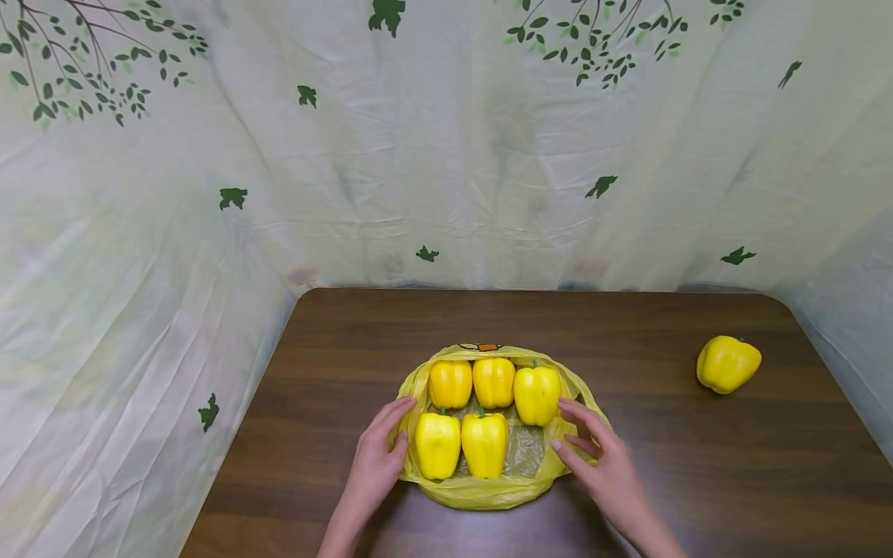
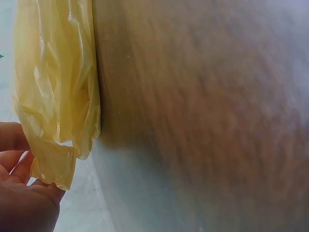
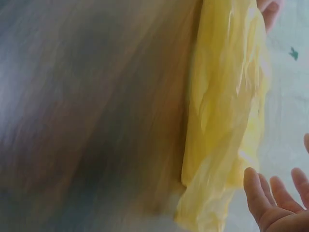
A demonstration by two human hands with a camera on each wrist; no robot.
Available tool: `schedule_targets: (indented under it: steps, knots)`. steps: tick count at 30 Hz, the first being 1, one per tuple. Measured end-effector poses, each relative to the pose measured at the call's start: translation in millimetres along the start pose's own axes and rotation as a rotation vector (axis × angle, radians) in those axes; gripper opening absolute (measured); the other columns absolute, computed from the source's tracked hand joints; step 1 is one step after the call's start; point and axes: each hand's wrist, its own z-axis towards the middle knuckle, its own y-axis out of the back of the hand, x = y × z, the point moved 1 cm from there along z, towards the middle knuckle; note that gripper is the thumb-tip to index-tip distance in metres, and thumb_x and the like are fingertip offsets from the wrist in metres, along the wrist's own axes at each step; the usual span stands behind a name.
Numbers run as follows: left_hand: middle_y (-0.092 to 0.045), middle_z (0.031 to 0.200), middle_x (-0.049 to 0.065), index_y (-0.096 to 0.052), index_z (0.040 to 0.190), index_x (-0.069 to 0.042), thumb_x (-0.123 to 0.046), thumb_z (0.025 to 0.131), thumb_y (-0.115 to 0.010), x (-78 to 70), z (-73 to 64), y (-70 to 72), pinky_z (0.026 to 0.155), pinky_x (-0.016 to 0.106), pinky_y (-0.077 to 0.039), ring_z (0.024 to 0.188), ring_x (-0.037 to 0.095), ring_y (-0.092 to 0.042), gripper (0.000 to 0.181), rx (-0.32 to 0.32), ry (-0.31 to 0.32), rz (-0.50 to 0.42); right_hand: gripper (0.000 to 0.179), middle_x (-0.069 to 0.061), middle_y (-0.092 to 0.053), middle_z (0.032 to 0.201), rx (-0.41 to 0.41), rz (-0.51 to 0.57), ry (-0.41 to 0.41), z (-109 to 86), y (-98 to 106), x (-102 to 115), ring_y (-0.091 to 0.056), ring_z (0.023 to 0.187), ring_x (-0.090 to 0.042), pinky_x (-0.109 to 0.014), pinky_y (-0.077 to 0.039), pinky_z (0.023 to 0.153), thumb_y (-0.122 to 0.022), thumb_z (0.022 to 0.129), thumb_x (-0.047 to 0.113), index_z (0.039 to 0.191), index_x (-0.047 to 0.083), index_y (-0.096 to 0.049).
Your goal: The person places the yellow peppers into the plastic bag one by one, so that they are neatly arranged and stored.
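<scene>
A yellow plastic bag (image 1: 488, 496) lies spread on the table with its mouth turned up and its rim folded out. Inside sit several yellow bell peppers (image 1: 484, 446), three along the back and two in front at the left. My left hand (image 1: 377, 457) is at the bag's left rim, thumb and fingers parted; in the left wrist view a loose flap of the bag hangs against the fingers. Over the right rim is my right hand (image 1: 603, 461), fingers spread, the index fingertip right at the back-right pepper. Its palm faces up and looks empty in the right wrist view.
Another yellow bell pepper (image 1: 729, 364) lies on its side at the table's right. The dark wooden table (image 1: 335, 333) has rounded back corners. Behind it and at both sides hangs a pale curtain (image 1: 446, 155) with a leaf print.
</scene>
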Motion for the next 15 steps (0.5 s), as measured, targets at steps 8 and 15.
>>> schedule_targets:
  steps: [8,15]
  knots:
    - [-0.057,0.134,0.000,-0.063,0.130,-0.006,0.016,0.084,-0.061,-0.9,0.1,0.5,0.106,0.043,-0.039,0.128,0.023,-0.050,0.050,0.007,0.005,0.001,0.052,-0.005,-0.054,0.137,-0.064,-0.133,-0.051,0.0,26,2,-0.054,0.118,-0.016,-0.017,-0.051,0.086,-0.072,0.089,0.006,0.137,0.012,-0.055]
    - [-0.057,0.134,0.001,-0.063,0.129,-0.005,0.015,0.084,-0.061,-0.2,0.2,-0.1,0.106,0.044,-0.039,0.128,0.024,-0.051,0.050,0.003,0.000,0.011,0.050,-0.003,-0.054,0.138,-0.121,-0.270,-0.034,-2.4,46,-2,-0.052,0.118,-0.010,-0.011,-0.048,0.084,-0.070,0.092,0.011,0.138,0.016,-0.054]
